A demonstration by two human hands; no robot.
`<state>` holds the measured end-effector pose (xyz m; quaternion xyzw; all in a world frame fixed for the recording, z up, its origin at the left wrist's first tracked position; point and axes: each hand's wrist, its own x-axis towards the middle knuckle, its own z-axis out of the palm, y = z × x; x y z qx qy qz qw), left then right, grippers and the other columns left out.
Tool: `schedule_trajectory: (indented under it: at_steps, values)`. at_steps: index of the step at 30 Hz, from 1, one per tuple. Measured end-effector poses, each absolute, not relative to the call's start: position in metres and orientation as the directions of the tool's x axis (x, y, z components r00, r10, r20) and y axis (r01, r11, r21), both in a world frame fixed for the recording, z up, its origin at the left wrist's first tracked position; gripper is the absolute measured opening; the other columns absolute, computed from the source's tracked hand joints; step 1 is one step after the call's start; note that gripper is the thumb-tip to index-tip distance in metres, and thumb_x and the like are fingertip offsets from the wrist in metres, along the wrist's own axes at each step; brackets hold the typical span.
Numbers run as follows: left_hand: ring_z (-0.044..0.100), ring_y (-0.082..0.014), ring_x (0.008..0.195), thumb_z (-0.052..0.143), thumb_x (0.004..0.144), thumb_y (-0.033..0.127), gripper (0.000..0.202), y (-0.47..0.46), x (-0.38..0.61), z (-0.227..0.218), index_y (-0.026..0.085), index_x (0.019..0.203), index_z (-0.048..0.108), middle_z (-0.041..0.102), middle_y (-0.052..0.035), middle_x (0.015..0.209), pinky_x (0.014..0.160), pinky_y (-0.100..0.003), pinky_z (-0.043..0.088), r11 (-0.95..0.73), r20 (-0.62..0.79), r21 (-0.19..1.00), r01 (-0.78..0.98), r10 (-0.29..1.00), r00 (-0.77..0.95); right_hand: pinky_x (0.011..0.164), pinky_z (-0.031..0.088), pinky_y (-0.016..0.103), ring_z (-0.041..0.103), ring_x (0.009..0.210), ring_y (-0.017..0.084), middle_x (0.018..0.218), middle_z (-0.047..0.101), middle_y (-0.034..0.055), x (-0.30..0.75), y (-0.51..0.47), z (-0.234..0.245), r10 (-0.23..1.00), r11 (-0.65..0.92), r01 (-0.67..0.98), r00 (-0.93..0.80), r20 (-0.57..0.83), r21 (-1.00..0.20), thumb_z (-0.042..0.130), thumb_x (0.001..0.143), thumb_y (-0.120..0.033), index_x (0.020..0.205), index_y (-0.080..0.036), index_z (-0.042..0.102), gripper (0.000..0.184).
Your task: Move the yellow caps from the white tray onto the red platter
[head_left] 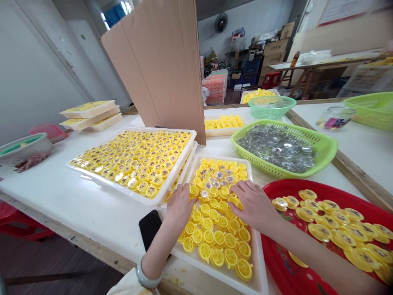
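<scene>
A white tray (258, 262) right in front of me holds many round yellow plastic caps (215, 237), some topped with clear shiny discs. My left hand (179, 205) rests on the caps at the tray's left side, fingers curled down onto them. My right hand (253, 205) lies over the caps at the tray's middle right, fingers bent and pressed together on a cap. What the fingertips hold is hidden.
A red tray (276, 254) of finished caps lies right. A green basket (325, 147) of clear discs sits behind. A full white tray (172, 180) lies left, a black phone (150, 231) near my left wrist. Cardboard (166, 69) stands upright behind. Stacked trays (89, 114) sit far left.
</scene>
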<state>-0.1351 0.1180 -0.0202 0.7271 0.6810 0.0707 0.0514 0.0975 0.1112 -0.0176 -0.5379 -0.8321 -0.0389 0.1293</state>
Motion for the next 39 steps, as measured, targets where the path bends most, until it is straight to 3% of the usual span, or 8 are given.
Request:
schedule_trajectory:
  at_steps: [4,8,16,22,29,34,39]
  values:
    - [0.06,-0.0303,0.103,0.066,0.085,0.025,0.032,0.126,-0.131,-0.019,0.013,0.114,0.058,0.059,-0.0145,0.109,0.083,-0.038,0.05,-0.075,0.026,0.101,0.992,0.997,0.073,0.075,0.044,0.042,0.056,0.096,0.031,0.096,0.063,0.0128,0.071,0.127,-0.024,0.926,0.337,0.941,-0.326,0.19,-0.024,0.056,0.077,-0.02,0.094,-0.017,0.061,0.018]
    - [0.058,-0.0307,0.104,0.065,0.086,0.025,0.028,0.132,-0.128,-0.02,0.014,0.112,0.06,0.058,-0.0145,0.11,0.082,-0.038,0.051,-0.096,0.017,0.079,0.992,0.995,0.095,0.076,0.043,0.043,0.055,0.098,0.032,0.097,0.062,0.0147,0.068,0.13,-0.023,0.946,0.293,0.956,-0.287,0.15,-0.017,0.051,0.079,-0.017,0.093,-0.016,0.061,0.017]
    - [0.059,-0.028,0.102,0.066,0.085,0.019,0.024,0.138,-0.129,-0.021,0.013,0.108,0.062,0.057,-0.0144,0.112,0.083,-0.037,0.05,-0.092,0.001,0.125,0.988,0.996,0.093,0.084,0.044,0.04,0.054,0.098,0.022,0.097,0.06,0.0047,0.085,0.144,-0.016,0.919,0.395,0.907,-0.389,0.067,-0.146,0.061,0.08,-0.019,0.088,-0.017,0.06,0.008]
    - [0.061,-0.0239,0.094,0.068,0.084,0.02,0.019,0.133,-0.134,-0.011,0.014,0.101,0.062,0.054,-0.0134,0.112,0.081,-0.034,0.05,-0.097,0.032,0.21,0.973,0.995,0.093,0.089,0.046,0.042,0.057,0.1,0.02,0.099,0.062,0.0029,0.1,0.159,-0.013,0.851,0.515,0.802,-0.519,0.072,-0.303,0.063,0.086,-0.027,0.092,-0.017,0.06,0.012]
    - [0.061,-0.0246,0.096,0.066,0.085,0.022,0.019,0.11,-0.135,0.012,0.015,0.099,0.056,0.053,-0.0113,0.112,0.084,-0.038,0.049,-0.138,0.066,0.306,0.942,0.99,0.123,0.079,0.051,0.036,0.062,0.086,0.016,0.095,0.064,0.002,0.117,0.172,-0.014,0.847,0.502,0.751,-0.528,0.066,-0.43,0.061,0.089,-0.031,0.094,-0.016,0.061,0.015]
    - [0.057,-0.0268,0.103,0.065,0.085,0.025,0.017,0.079,-0.133,0.021,0.019,0.094,0.052,0.062,-0.0059,0.099,0.087,-0.041,0.046,-0.185,0.04,0.379,0.907,0.982,0.183,0.091,0.046,0.038,0.057,0.102,0.021,0.105,0.063,0.0065,0.131,0.164,-0.009,0.835,0.524,0.741,-0.544,0.082,-0.42,0.054,0.085,-0.019,0.1,-0.019,0.059,0.015]
    - [0.061,-0.0225,0.09,0.061,0.085,0.028,0.017,0.055,-0.126,0.012,0.02,0.095,0.05,0.063,-0.004,0.092,0.081,-0.037,0.045,-0.064,-0.104,0.632,0.772,0.98,0.167,0.09,0.043,0.046,0.054,0.1,0.029,0.099,0.06,0.0103,0.137,0.156,-0.007,0.811,0.562,0.757,-0.584,0.04,-0.334,0.056,0.075,-0.016,0.101,-0.02,0.065,0.027]
